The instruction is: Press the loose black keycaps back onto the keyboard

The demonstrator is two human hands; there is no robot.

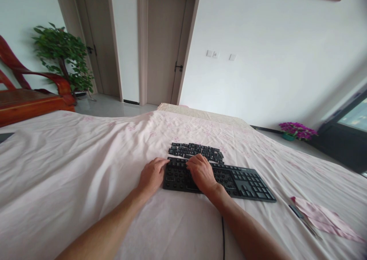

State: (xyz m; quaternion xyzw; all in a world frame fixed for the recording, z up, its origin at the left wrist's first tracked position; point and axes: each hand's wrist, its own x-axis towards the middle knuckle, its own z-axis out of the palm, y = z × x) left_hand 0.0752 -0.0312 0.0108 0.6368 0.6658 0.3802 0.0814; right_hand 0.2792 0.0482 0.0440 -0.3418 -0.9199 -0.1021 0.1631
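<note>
Likely working top-row keys (177,162): left hand (153,173) at keyboard (252,183) corner, right hand (202,172) over rows. Both hands' fingers bunched; grip, can't tell. Next probably calls for steady keyboard.

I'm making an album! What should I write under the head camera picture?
Left hand and right hand at a black keyboard, loose keycaps in rows beyond it on flowered cloth.
</note>
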